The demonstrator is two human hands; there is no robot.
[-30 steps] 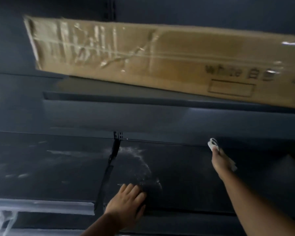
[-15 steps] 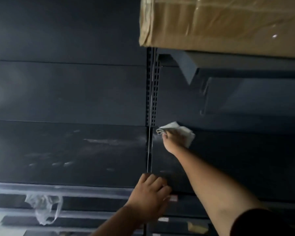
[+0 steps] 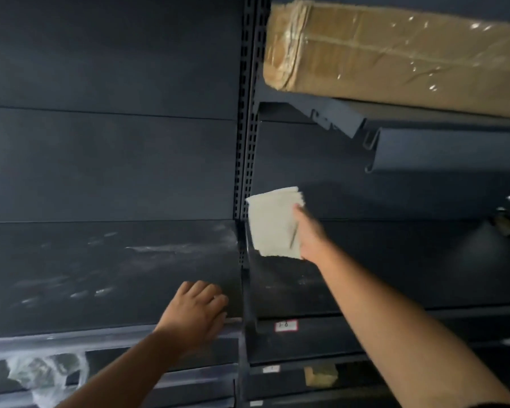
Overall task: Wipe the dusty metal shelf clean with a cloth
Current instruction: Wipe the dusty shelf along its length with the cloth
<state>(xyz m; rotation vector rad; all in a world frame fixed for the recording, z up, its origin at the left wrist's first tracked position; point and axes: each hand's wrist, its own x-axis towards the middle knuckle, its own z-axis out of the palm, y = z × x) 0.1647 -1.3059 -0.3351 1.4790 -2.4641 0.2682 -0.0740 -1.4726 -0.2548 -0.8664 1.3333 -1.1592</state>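
Observation:
The dark metal shelf (image 3: 106,275) runs across the view, streaked with pale dust on its left section. A folded whitish cloth (image 3: 273,222) hangs flat in front of the slotted upright, just above the right section (image 3: 395,272) of the shelf. My right hand (image 3: 309,234) grips the cloth by its right edge, arm stretched out from the lower right. My left hand (image 3: 198,312) rests palm down on the front edge of the left section, fingers spread, holding nothing.
A long taped cardboard box (image 3: 395,54) lies on the upper shelf (image 3: 424,134) at top right, overhanging it. A slotted upright (image 3: 246,119) divides the two bays. Crumpled clear plastic (image 3: 44,375) hangs below at bottom left. A small label (image 3: 286,325) sits on the right shelf's front rail.
My right hand has lifted the cloth off the shelf's back corner, and it now hangs unfolded and flat. My left hand slid slightly left along the front edge. The view shifted.

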